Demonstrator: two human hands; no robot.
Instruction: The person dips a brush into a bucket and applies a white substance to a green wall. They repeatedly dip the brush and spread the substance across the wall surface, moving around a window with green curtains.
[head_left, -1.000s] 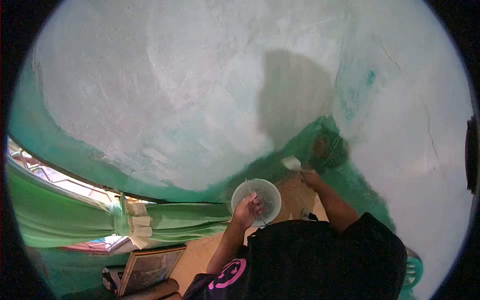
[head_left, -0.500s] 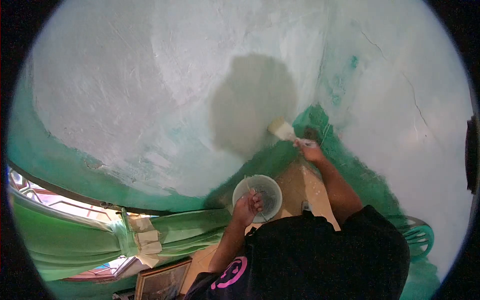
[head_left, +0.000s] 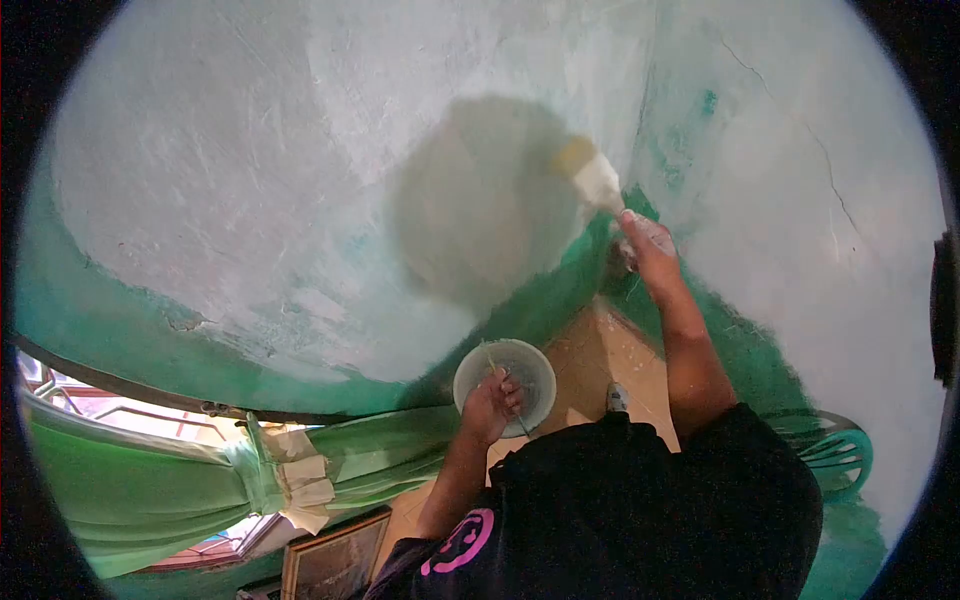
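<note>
My right hand is raised in front of the wall, its fingers wrapped round the handle of a wide paintbrush. White paint coats the brush's middle, and its yellowish bristle end points up and left, overlapping the whitened wall near the corner. Whitish smears cover part of this hand. Lower down, my left hand is closed on the thin handle of a pale round bucket. The bucket hangs open side up under that hand.
Green unpainted bands run along the lower wall and corner. A green curtain covers a window at lower left, above a framed picture. A green plastic chair stands at right on the tiled floor side.
My right hand and the paintbrush have moved upward along the wall. The bucket in my left hand has shifted slightly left and up.
</note>
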